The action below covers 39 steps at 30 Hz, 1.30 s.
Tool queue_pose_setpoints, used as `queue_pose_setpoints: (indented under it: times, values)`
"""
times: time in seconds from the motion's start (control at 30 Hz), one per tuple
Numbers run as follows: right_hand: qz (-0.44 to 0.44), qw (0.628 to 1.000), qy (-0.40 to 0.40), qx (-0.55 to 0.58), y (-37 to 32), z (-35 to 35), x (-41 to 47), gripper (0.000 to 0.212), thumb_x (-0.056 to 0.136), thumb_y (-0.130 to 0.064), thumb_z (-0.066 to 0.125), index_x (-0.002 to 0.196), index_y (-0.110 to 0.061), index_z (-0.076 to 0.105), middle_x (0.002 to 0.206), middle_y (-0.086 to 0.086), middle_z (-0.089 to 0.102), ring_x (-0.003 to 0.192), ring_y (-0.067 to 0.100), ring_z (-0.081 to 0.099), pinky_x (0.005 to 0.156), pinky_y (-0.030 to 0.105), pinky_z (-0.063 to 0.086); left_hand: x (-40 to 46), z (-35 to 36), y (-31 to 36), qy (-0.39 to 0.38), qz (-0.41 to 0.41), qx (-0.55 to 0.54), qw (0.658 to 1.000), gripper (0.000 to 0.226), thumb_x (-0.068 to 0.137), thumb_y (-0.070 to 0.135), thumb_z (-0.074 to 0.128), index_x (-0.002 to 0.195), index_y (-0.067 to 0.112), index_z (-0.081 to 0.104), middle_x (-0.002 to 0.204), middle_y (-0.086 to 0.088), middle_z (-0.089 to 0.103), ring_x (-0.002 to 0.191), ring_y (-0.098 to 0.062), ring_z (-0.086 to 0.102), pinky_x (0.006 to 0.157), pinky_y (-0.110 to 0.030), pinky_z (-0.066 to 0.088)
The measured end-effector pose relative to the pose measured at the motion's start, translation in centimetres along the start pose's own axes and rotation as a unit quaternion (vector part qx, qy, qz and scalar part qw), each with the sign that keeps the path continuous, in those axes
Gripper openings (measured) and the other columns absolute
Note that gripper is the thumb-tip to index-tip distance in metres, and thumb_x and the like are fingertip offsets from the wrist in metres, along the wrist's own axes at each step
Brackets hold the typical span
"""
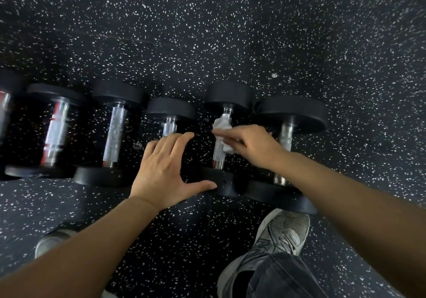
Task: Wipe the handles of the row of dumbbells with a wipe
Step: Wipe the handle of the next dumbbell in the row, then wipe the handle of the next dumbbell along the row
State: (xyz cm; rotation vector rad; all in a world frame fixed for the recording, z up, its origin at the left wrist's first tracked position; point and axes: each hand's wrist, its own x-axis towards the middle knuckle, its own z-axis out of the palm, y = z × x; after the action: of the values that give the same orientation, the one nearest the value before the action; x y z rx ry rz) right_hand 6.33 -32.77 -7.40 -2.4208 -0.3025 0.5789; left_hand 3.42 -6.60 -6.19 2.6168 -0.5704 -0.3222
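Note:
Several black dumbbells with knurled chrome handles lie side by side in a row on the floor. My right hand (pixel 251 144) pinches a crumpled white wipe (pixel 222 128) against the handle of the second dumbbell from the right (pixel 219 153). My left hand (pixel 164 171) hovers flat with fingers spread over the middle dumbbell (pixel 170 128), hiding its lower handle and near head; the thumb reaches the near head of the wiped dumbbell. Right of it lies the largest dumbbell (pixel 287 134), partly behind my right wrist. Two more handles (pixel 115 134) (pixel 56 131) lie to the left.
The floor is black rubber with white speckles (pixel 253 32). My grey right shoe (pixel 279 235) and dark jeans leg stand just in front of the rightmost dumbbell. The toe of my left shoe (pixel 51 240) shows at lower left. Another dumbbell (pixel 4 111) is cut off at the left edge.

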Motion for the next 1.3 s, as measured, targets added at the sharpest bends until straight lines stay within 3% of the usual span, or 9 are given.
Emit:
queue_pose_setpoints:
  times: [0.13,0.3,0.4,0.57,0.63,0.73,0.93,1.17,1.3]
  values:
    - [-0.025,0.992,-0.126,-0.007,-0.6,0.6,-1.1,0.035,0.101,-0.040,0.057,0.136,-0.044,0.060,0.127,-0.005,0.072,0.109,0.013,0.069,0.095,0.036,0.054,0.0,-0.1,-0.3,0.002,0.000,-0.006,1.000,0.114,0.067,0.096,0.054,0.147,0.016,0.043,0.139,-0.001,0.057,0.130,-0.023,0.053,0.116,-0.044,0.034]
    - [0.002,0.998,0.057,0.011,-0.5,-0.4,-0.1,0.037,0.104,-0.036,0.052,0.141,-0.042,0.056,0.116,-0.003,0.076,0.096,0.008,0.068,0.085,0.035,0.056,-0.1,-0.1,-0.3,0.004,0.001,-0.007,1.000,0.115,0.066,0.096,0.054,0.147,0.016,0.044,0.139,-0.001,0.057,0.130,-0.023,0.053,0.114,-0.044,0.035]
    - [0.036,0.997,0.062,0.018,-0.5,-0.7,0.4,0.036,0.104,-0.036,0.053,0.140,-0.041,0.058,0.103,-0.008,0.076,0.091,0.008,0.069,0.082,0.033,0.054,0.0,-0.3,-0.3,-0.005,-0.003,-0.010,1.000,0.116,0.065,0.097,0.054,0.150,0.018,0.040,0.142,0.000,0.054,0.132,-0.022,0.049,0.116,-0.042,0.032]
    - [0.026,0.998,-0.028,0.056,-1.2,-0.2,-0.5,0.032,0.104,-0.032,0.056,0.135,-0.033,0.065,0.066,-0.041,0.058,0.070,-0.020,0.058,0.067,0.005,0.039,-0.2,-0.5,-0.5,-0.007,0.007,-0.021,1.000,0.119,0.066,0.096,0.055,0.153,0.018,0.036,0.147,-0.001,0.050,0.137,-0.022,0.045,0.117,-0.041,0.028]
    - [0.024,0.996,-0.023,0.083,-2.0,-0.6,-0.7,0.033,0.104,-0.034,0.056,0.136,-0.038,0.062,0.080,-0.041,0.066,0.075,-0.007,0.066,0.072,0.011,0.045,-0.3,-0.9,-0.7,-0.001,0.013,-0.025,1.000,0.118,0.067,0.096,0.055,0.154,0.017,0.036,0.148,-0.003,0.050,0.138,-0.023,0.045,0.117,-0.040,0.027]
    - [0.037,0.990,0.004,0.134,-3.3,-0.3,-0.5,0.043,0.102,-0.043,0.057,0.144,-0.048,0.050,0.125,-0.012,0.071,0.086,0.018,0.069,0.090,0.031,0.054,-0.7,-2.1,-1.5,0.009,0.016,-0.026,0.999,0.119,0.068,0.096,0.055,0.154,0.015,0.037,0.149,-0.003,0.051,0.140,-0.024,0.045,0.117,-0.043,0.030]
    - [0.014,0.976,-0.010,0.215,-7.2,1.3,1.1,0.042,0.095,-0.026,0.072,0.135,-0.030,0.060,0.112,-0.013,0.071,0.101,0.001,0.067,0.089,0.017,0.050,-2.2,-4.9,-5.5,0.014,-0.007,-0.012,1.000,0.117,0.066,0.093,0.058,0.154,0.019,0.037,0.149,-0.002,0.049,0.139,-0.023,0.043,0.116,-0.045,0.031]
    - [-0.024,0.992,0.066,0.104,-8.5,4.2,4.3,0.030,0.091,-0.023,0.076,0.120,-0.028,0.075,0.103,-0.010,0.055,0.093,0.005,0.055,0.081,0.019,0.046,-2.7,-6.0,-9.3,-0.024,-0.016,0.040,0.999,0.123,0.063,0.101,0.047,0.157,0.023,0.030,0.150,-0.004,0.047,0.141,-0.026,0.041,0.120,-0.045,0.024]
    - [-0.078,0.986,0.142,-0.046,-9.1,5.0,4.4,0.029,0.094,-0.028,0.070,0.123,-0.027,0.070,0.103,-0.011,0.068,0.088,0.010,0.064,0.073,0.033,0.056,-2.6,-5.8,-9.8,-0.037,-0.001,0.053,0.998,0.128,0.060,0.103,0.047,0.157,0.022,0.030,0.149,-0.004,0.047,0.140,-0.026,0.043,0.120,-0.048,0.028]
